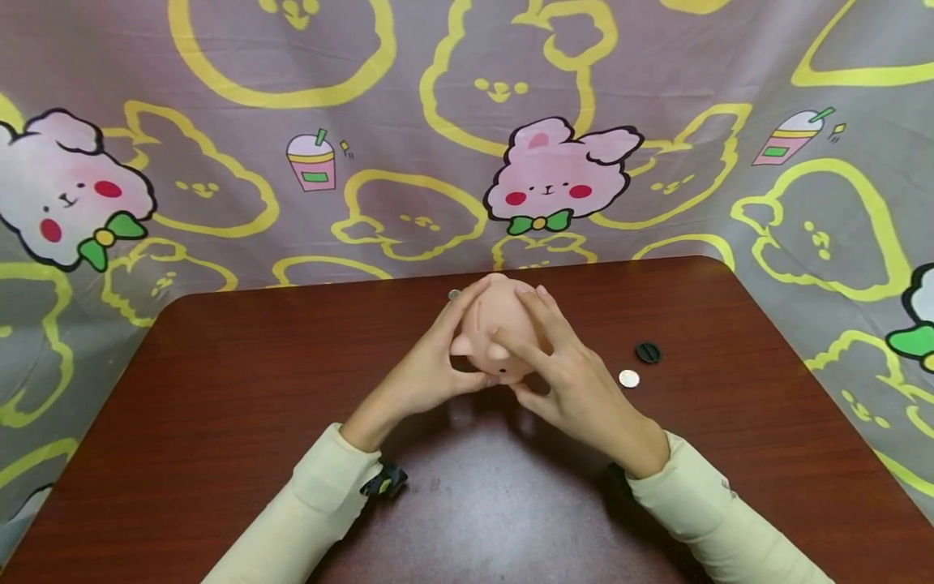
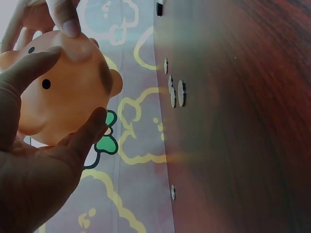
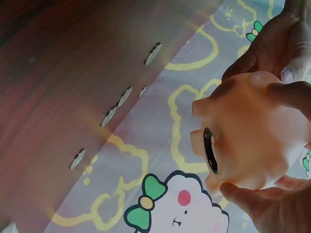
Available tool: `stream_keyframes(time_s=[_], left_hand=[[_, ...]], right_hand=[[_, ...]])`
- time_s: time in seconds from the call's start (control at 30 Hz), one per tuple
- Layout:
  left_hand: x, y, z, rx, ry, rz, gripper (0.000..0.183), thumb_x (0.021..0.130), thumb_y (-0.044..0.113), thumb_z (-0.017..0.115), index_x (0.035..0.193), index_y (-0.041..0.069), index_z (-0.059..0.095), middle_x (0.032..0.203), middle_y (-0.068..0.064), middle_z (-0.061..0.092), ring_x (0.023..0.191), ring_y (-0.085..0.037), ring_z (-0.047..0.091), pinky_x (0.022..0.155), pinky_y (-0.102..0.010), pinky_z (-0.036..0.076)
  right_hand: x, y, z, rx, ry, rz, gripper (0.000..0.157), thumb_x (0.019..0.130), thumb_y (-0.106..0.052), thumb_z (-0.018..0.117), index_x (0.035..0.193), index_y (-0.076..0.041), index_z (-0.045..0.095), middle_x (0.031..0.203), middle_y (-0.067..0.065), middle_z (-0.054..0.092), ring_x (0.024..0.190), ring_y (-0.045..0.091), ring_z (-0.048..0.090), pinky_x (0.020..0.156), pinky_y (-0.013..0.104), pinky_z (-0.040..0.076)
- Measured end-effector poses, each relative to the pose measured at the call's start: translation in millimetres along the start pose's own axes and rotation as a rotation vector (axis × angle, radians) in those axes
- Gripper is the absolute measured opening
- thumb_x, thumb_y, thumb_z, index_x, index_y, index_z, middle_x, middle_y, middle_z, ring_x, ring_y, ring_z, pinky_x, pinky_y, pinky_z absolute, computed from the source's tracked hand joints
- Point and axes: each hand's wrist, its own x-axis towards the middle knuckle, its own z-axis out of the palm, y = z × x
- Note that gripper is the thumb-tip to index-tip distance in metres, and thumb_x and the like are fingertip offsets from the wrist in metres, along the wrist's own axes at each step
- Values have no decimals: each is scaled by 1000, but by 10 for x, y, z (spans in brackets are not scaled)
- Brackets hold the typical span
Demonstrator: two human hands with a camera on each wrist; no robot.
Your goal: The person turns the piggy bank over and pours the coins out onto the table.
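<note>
A pink piggy bank (image 1: 503, 312) is held up over the table between both hands. My left hand (image 1: 416, 365) grips its left side, fingers toward the back and thumb near the snout. From the right, my right hand (image 1: 584, 381) holds it the same way, with one finger by the ear. In the right wrist view, a dark-rimmed round opening (image 3: 211, 150) shows in its underside, between the stubby feet. Several coins lie below it on the table, among them a thick coin (image 2: 181, 93) in the left wrist view.
A black round cap (image 1: 648, 352) and a silver coin (image 1: 629, 379) lie on the brown table (image 1: 241, 389) to the right. Another coin (image 1: 454, 294) is partly hidden behind the left hand. A cartoon-print cloth (image 1: 409, 138) hangs around the table's back and sides.
</note>
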Motion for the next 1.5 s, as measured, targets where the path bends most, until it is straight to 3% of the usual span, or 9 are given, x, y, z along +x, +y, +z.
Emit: stream_keyframes(time_s=[0.13,0.27,0.43,0.53,0.7,0.83,1.1,1.4,1.5], left_hand=[[-1,0,-11,-10,-4,8,115,78,8,93,166,33,23,172,9,25,155,-19,32,126,-51,30],[0,5,-13,-130,-26,-19,110,83,6,89,166,36,23,171,10,25,146,-19,45,115,-43,46],[7,16,-6,-250,-40,-79,100,91,6,81,165,40,24,168,5,29,136,-24,58,107,-38,54],[12,21,-8,-244,-26,-88,96,93,6,79,165,38,25,168,2,32,143,-23,52,114,-42,49],[21,35,2,-203,-4,-85,86,96,7,76,165,30,30,168,1,33,147,-23,49,117,-46,46],[27,56,24,-197,0,-112,77,98,11,74,163,29,36,166,0,38,145,-23,52,111,-46,51],[32,82,45,-283,3,-172,76,99,7,71,164,20,34,163,-7,42,141,-30,54,103,-41,57],[35,89,38,-304,-10,-205,75,98,9,73,162,23,36,160,-2,44,136,-28,57,93,-36,61],[41,84,37,-296,-9,-192,79,96,7,76,162,26,37,161,1,43,135,-26,58,95,-36,60]], right_hand=[[10,12,5,39,15,25,83,74,-5,92,147,-21,55,167,21,32,152,51,35,82,46,63],[30,24,-8,162,22,128,80,75,-6,93,146,-19,57,167,18,33,149,42,42,93,47,58],[51,42,-71,458,13,409,76,80,-7,91,147,-20,58,169,3,34,151,27,41,113,38,47],[69,72,-111,680,8,586,75,84,-6,87,149,-22,54,166,-4,38,149,22,44,107,26,50],[101,142,-136,1018,42,826,66,93,-4,77,150,-24,49,154,2,49,131,21,58,94,26,58],[90,173,-133,1145,42,953,61,98,-4,70,149,-27,48,147,5,48,118,16,64,87,29,62],[73,160,-98,1087,13,941,62,96,-4,72,150,-25,48,148,5,49,115,15,65,85,29,61],[69,99,-77,896,-9,785,73,89,-1,80,152,-18,48,152,3,53,125,22,62,91,25,58],[56,84,-67,749,-12,707,77,85,-3,85,152,-18,50,160,3,47,139,21,51,100,26,55]])
